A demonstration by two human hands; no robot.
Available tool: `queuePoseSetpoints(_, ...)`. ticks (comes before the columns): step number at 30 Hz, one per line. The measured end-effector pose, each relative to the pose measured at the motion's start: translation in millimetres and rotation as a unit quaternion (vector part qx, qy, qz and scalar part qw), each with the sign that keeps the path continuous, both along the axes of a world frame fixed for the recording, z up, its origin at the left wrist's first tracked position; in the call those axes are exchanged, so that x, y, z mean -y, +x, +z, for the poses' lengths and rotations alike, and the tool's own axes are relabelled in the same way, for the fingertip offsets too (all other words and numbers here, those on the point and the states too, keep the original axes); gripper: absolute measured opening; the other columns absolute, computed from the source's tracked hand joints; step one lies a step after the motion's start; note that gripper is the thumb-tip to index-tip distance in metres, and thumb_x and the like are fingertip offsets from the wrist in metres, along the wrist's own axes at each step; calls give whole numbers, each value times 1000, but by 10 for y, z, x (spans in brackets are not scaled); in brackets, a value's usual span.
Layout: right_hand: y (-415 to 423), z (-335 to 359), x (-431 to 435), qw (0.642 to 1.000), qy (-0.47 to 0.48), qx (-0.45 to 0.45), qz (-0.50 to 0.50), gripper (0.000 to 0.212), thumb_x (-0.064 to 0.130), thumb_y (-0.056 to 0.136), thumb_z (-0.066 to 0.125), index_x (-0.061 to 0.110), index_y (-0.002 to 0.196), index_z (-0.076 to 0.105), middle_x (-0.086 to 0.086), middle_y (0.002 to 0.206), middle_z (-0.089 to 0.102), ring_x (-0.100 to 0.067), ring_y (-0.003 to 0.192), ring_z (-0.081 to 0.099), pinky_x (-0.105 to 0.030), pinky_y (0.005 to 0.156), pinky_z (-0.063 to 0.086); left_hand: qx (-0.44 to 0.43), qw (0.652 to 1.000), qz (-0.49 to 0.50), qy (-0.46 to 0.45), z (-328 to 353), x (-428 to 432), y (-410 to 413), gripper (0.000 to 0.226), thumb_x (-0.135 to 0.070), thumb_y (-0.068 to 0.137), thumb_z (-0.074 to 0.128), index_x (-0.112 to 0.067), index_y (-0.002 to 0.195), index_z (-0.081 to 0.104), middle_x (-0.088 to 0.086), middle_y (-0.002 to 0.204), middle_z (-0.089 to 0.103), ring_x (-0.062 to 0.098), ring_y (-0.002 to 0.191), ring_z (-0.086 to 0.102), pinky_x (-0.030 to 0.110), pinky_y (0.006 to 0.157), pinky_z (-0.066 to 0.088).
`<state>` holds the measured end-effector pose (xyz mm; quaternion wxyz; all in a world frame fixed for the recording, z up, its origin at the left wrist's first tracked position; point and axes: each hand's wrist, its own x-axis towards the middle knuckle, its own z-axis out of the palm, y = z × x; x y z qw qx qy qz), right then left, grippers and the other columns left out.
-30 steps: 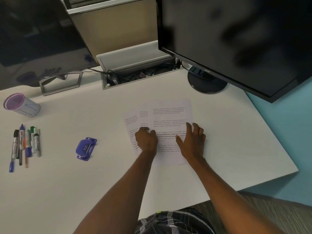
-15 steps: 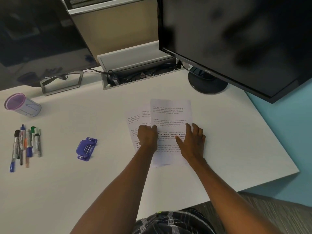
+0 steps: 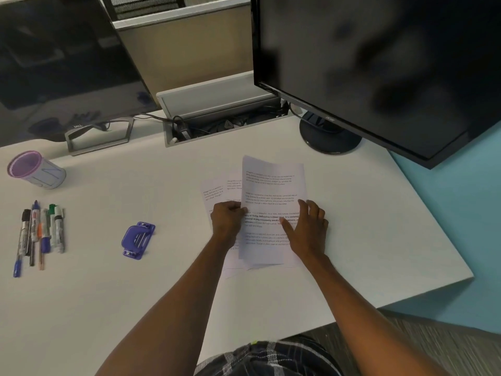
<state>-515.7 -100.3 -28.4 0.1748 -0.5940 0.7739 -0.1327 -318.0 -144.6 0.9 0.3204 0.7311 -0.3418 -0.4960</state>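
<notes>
Several printed paper sheets [image 3: 271, 185] lie overlapping on the white desk [image 3: 135, 294], in front of me near the middle. My left hand [image 3: 226, 222] is curled and pinches the left edge of the top sheet, which stands slightly raised above the sheets fanned out to its left [image 3: 214, 192]. My right hand [image 3: 307, 229] rests on the right side of the top sheet with fingers spread and the thumb pressing on the text.
A purple hole punch [image 3: 137, 240] lies left of the papers. Several markers and pens [image 3: 40, 234] lie at the far left below a purple-rimmed cup [image 3: 35, 170]. Two monitors [image 3: 379, 63] stand behind, with a cable tray [image 3: 225, 123] between them. The desk edge runs at the right.
My left hand has shifted right and taken the top sheet's left edge, drawing the sheets closer together. The top sheet has turned more upright. My right hand has stayed in place.
</notes>
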Motion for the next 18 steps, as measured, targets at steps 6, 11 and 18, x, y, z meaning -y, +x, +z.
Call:
queuePoseSetpoints(6, -179, 111, 102, 974, -58, 203, -83, 76, 41, 90, 73, 11, 150, 37, -13, 147, 46, -31, 134, 44, -45, 108, 41, -95, 995, 2, -27, 88, -24, 209, 10, -8, 94, 72, -5, 98, 81, 9, 94, 82, 33, 88, 78, 42, 79, 65)
queuePoseSetpoints(11, -275, 412, 254, 884, -16, 440, -160, 72, 41, 92, 72, 20, 151, 36, 2, 129, 67, -12, 107, 70, -23, 81, 55, -153, 987, -10, -56, 184, -83, 346, 11, -13, 97, 70, -8, 100, 80, 10, 100, 81, 28, 88, 76, 41, 80, 65)
queuePoseSetpoints(18, -226, 536, 209, 838, -10, 535, -104, 14, 21, 94, 72, 23, 107, 75, 5, 100, 80, -17, 89, 77, -24, 67, 61, -171, 982, -35, -72, 369, -130, 375, 13, -16, 99, 68, -15, 87, 72, 9, 102, 81, 25, 88, 77, 56, 95, 58)
